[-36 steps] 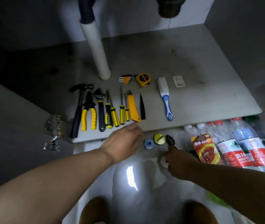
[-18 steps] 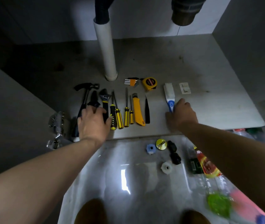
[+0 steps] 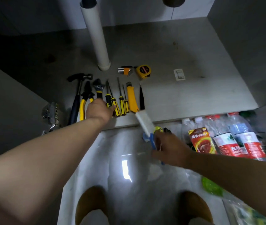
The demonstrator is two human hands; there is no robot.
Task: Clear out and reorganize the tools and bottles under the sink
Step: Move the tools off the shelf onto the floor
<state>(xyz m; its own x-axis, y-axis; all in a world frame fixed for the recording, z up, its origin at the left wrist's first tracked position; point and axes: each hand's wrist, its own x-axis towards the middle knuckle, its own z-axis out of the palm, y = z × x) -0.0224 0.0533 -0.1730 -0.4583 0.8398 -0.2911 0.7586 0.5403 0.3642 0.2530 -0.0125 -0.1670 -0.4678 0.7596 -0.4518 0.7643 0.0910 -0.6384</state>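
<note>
Head view: clearing tools; right hand [image 3: 171,148] is holding the brush [image 3: 144,121], left hand [image 3: 99,110] is gripping the wrench [image 3: 98,87]; lifting out likely next.

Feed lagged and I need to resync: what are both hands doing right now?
Left hand: over the wrench handle, grip hidden, cannot tell.
Right hand: holding the blue-handled brush.
</note>
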